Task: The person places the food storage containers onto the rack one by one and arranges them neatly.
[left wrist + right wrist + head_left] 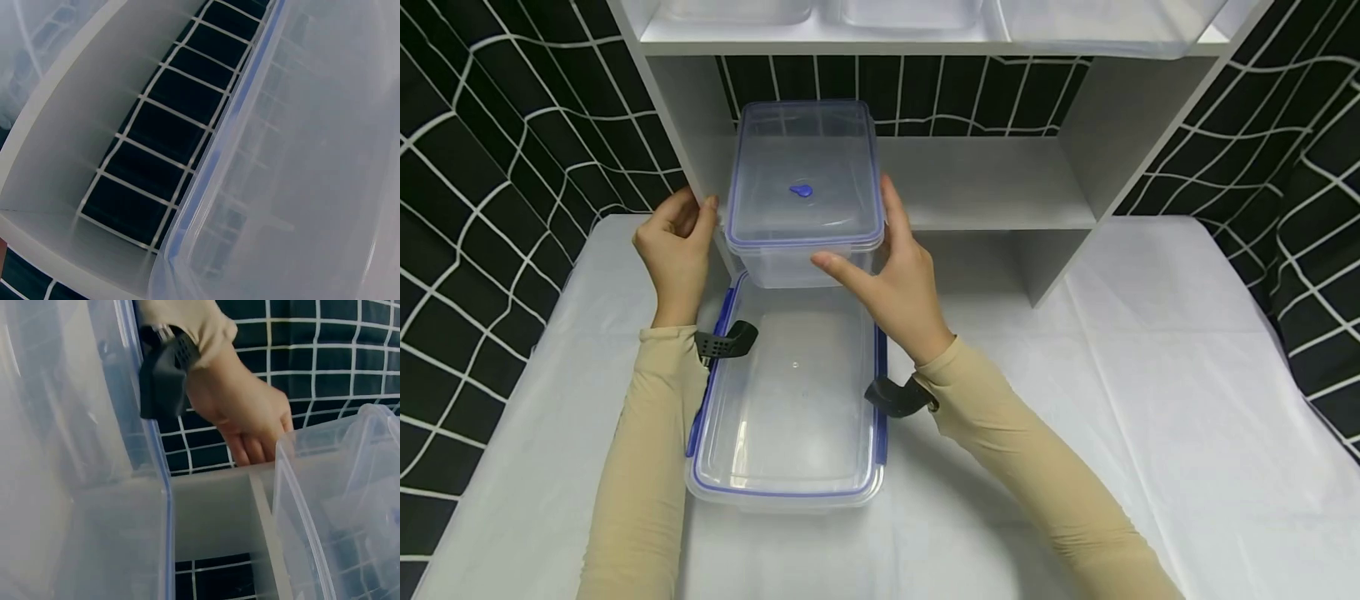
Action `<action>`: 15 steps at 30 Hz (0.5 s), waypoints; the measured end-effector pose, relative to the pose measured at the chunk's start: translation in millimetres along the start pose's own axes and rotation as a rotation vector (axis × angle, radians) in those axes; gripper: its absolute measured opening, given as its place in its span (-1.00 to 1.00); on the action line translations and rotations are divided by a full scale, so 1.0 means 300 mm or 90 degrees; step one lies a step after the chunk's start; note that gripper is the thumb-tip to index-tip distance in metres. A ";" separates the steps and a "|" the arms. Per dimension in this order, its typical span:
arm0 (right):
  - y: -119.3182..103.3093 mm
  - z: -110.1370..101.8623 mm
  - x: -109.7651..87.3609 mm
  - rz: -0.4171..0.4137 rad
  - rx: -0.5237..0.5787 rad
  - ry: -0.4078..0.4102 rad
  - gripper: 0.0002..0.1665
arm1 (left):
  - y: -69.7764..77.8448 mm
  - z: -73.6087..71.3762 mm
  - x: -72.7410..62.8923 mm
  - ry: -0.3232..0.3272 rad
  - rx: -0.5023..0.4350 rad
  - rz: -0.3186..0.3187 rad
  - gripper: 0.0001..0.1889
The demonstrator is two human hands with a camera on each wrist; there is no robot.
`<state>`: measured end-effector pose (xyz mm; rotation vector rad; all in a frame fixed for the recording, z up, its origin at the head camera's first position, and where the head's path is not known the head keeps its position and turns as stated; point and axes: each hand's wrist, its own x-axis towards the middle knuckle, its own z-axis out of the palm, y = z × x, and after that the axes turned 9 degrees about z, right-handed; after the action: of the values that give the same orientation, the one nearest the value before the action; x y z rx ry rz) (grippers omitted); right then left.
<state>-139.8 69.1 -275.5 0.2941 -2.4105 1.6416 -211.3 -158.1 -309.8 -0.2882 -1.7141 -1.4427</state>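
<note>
A clear lidded box (805,158) with a blue seal and a small blue valve sits at the left of the white shelf unit's middle level, its front end jutting past the board. My right hand (906,287) touches that box's front right corner, thumb at the front and fingers straight along the right side. My left hand (677,250) grips the front edge of the shelf unit's left side panel (688,133); the right wrist view shows this hand (244,412) with curled fingers. Below lies a larger clear box (790,392) with blue side clips, on the white cloth.
Several clear containers (910,12) stand on the upper shelf (820,48). The middle shelf board (985,183) runs on to the right panel (1142,125). Black cloth with a white grid (497,167) hangs around the white-covered table (1150,350).
</note>
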 end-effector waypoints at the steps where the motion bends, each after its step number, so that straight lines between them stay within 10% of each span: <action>1: -0.004 0.004 0.012 0.011 -0.008 -0.002 0.19 | 0.000 0.000 0.000 0.000 0.002 0.000 -0.77; 15: -0.034 0.044 0.108 0.074 -0.039 -0.008 0.22 | -0.008 0.001 0.002 0.005 0.000 -0.003 -0.79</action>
<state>-168.7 51.8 -262.1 0.1571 -2.5260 1.6122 -213.2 -158.8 -311.0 -0.2786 -1.7086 -1.4452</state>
